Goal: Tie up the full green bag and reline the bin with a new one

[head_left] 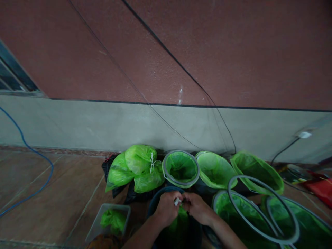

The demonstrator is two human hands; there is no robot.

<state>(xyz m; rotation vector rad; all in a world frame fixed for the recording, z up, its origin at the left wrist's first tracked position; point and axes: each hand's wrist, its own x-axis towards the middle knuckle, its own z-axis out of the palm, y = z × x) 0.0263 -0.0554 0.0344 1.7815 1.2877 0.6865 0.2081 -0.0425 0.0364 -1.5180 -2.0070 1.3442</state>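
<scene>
Both your hands meet over the dark bin (166,193) at the near edge of the floor. Your left hand (166,207) is clenched around a small white string (177,201), and your right hand (198,207) pinches the same spot from the other side, fingers closed on the gathered neck of the green bag (178,221) that sits inside this bin. From how this lies, the bag looks gathered and its tie under way, not finished.

Just beyond the bin to the left, tied green bags (137,167) lie in a heap on the floor by the foot of the wall, one showing a white knot. Those look done. Against the wall stand open lined bins (181,168), and more sit to your right, with loose grey hoops (261,211) lying across them; these are untied. A small tray (98,224) with green plastic rests at the near left.
</scene>
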